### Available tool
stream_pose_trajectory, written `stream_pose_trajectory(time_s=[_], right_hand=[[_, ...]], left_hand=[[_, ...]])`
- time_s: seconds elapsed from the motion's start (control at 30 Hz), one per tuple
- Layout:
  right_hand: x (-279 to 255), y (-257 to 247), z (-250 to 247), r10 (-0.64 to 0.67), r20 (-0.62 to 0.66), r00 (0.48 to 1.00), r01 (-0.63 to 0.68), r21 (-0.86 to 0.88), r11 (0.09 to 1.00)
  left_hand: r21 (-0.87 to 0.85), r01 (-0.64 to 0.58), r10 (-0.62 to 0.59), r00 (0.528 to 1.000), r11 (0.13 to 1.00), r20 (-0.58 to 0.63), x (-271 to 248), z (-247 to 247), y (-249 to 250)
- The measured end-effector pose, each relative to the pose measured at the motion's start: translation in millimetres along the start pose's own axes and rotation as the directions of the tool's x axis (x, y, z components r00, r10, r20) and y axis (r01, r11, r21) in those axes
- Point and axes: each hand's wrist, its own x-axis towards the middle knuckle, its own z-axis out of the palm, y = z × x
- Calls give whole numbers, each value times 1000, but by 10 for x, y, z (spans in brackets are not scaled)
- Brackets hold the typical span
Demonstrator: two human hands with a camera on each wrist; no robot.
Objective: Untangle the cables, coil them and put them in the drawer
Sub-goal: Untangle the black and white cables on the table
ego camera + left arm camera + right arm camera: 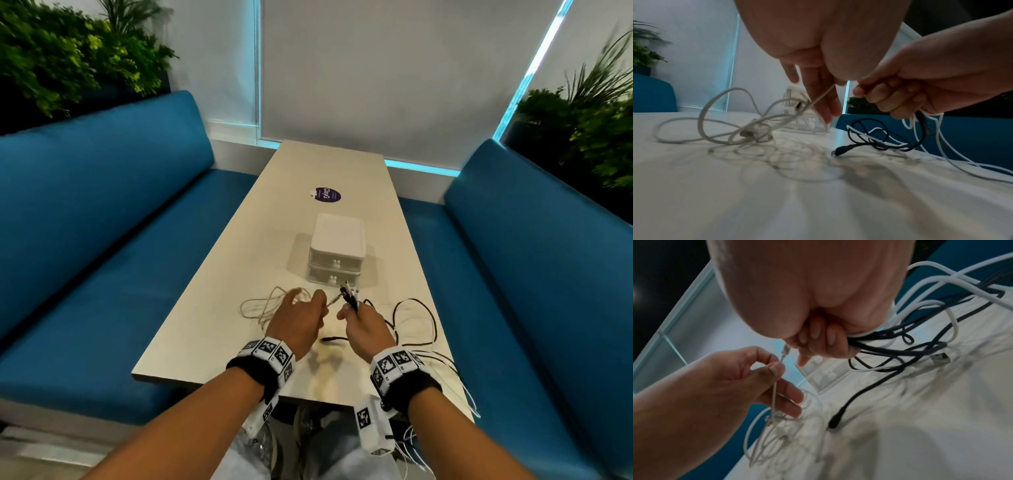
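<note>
My left hand [301, 313] pinches the end of a pale braided cable [270, 306] between thumb and forefinger; its loops lie on the table to the left. In the right wrist view that pinch [774, 369] sits just below the plug. My right hand [359, 318] grips a bundle of black and white cables [890, 340], plug ends sticking up [349, 294]. Black loops [414, 322] trail right across the table and white strands hang over its near right edge. A loose black plug [840, 150] lies on the table between my hands. The white two-drawer box [337, 253] stands just beyond, both drawers closed.
The narrow pale table [212, 308] runs away from me between two blue benches [102, 240]. A purple sticker [327, 196] lies beyond the drawer box. Plants stand behind both benches, and a window blind closes the far end.
</note>
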Motion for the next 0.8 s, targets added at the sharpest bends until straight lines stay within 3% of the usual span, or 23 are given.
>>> stream_pose_trajectory(time_s=[0.1, 0.2, 0.43, 0.6, 0.67, 0.8], right_hand=[[39, -114, -23, -30, -26, 999, 33, 113, 993], [59, -146, -67, -87, -32, 996, 91, 168, 982], [56, -28, -260, -91, -139, 986, 95, 27, 995], [9, -44, -210, -88, -96, 992, 93, 58, 994], [31, -34, -198, -114, -95, 989, 113, -14, 993], [64, 51, -319, -77, -161, 984, 56, -128, 990]], left_hand=[[-133, -37, 34, 999, 990, -20, 38, -44, 68], [-231, -17, 27, 999, 973, 38, 57, -167, 179], [-339, 54, 1, 987, 939, 159, 117, -140, 161], [-349, -34, 58, 997, 937, 59, 99, -77, 209], [-286, -68, 74, 997, 956, 9, 102, -42, 228], [94, -100, 101, 995, 991, 2, 138, -28, 88]])
